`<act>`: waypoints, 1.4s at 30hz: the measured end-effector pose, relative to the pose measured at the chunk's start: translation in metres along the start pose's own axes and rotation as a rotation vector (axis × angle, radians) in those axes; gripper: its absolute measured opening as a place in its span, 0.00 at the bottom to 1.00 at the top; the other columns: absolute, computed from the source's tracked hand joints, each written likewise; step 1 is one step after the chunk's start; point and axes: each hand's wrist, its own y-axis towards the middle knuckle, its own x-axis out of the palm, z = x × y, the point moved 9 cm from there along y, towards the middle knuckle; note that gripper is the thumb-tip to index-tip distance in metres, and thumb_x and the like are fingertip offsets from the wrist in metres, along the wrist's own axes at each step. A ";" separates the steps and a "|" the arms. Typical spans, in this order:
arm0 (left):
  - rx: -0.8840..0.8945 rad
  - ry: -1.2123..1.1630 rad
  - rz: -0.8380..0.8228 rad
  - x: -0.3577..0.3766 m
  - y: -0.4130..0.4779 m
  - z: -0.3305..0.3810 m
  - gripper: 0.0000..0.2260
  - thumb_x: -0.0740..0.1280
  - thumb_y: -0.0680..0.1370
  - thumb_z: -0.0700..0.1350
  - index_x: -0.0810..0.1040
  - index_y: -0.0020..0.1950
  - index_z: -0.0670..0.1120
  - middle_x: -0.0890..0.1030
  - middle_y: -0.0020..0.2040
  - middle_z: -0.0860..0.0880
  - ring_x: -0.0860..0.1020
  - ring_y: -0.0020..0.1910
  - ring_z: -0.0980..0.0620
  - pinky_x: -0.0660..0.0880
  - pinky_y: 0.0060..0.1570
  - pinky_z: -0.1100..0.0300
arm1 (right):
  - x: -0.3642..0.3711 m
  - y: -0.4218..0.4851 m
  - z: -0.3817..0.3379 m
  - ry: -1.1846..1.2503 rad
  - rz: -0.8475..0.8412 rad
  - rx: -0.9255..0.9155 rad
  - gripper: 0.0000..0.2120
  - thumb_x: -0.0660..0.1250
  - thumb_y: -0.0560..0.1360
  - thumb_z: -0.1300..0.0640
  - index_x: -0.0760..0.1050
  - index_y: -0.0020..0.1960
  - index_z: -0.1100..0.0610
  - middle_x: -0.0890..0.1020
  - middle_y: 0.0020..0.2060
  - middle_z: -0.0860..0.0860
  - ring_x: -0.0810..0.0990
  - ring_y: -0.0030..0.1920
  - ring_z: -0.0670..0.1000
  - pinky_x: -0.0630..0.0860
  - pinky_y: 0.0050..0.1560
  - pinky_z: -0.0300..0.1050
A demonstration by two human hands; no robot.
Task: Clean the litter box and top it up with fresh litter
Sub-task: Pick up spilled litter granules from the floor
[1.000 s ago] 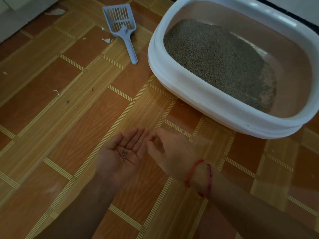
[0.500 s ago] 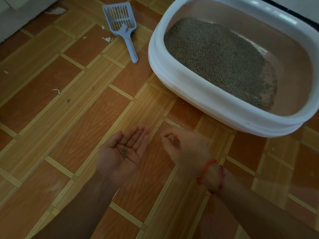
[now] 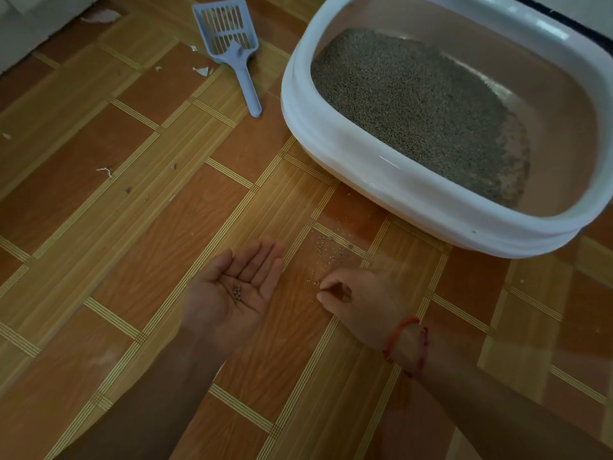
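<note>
Here, in the head view, the left hand [image 3: 232, 293] is held palm up above the floor [image 3: 132, 227], fingers straight and together, with a small cluster of litter grains [image 3: 237, 291] resting in the palm. The right hand [image 3: 361, 300] is just beside it, fingers curled, thumb and forefinger tips close together low over the floor; whether they pinch a grain cannot be determined. A red string bracelet [image 3: 403, 340] circles the right wrist. Between the right hand and the litter box [image 3: 331, 137] lie loose grains [image 3: 328, 250] on the floor. The white-rimmed litter box stands at upper right; grey litter [image 3: 414, 104] covers most of its bottom. A blue slotted scoop [image 3: 232, 41] lies flat left of the box, apart from it. Small white scraps [image 3: 201, 71] lie near the scoop.
</note>
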 end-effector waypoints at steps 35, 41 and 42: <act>0.001 -0.006 -0.024 0.002 0.002 0.001 0.23 0.56 0.84 0.46 0.85 0.42 0.35 0.85 0.53 0.38 0.84 0.54 0.41 0.83 0.49 0.47 | -0.019 0.007 0.000 -0.013 0.080 0.020 0.08 0.62 0.80 0.52 0.80 0.50 0.47 0.81 0.40 0.39 0.78 0.41 0.40 0.77 0.44 0.38; -0.009 -0.003 -0.037 0.002 0.002 -0.001 0.22 0.56 0.83 0.45 0.85 0.44 0.35 0.85 0.53 0.39 0.84 0.56 0.41 0.83 0.49 0.47 | -0.002 0.008 -0.006 -0.002 0.036 -0.027 0.06 0.65 0.77 0.51 0.81 0.49 0.46 0.83 0.43 0.39 0.79 0.44 0.39 0.78 0.48 0.39; -0.010 -0.004 -0.038 0.002 0.002 -0.001 0.22 0.56 0.83 0.46 0.85 0.44 0.35 0.85 0.53 0.39 0.84 0.56 0.41 0.83 0.49 0.47 | -0.001 0.008 -0.008 0.007 0.034 -0.034 0.06 0.66 0.77 0.51 0.81 0.50 0.47 0.83 0.43 0.39 0.79 0.45 0.40 0.78 0.49 0.40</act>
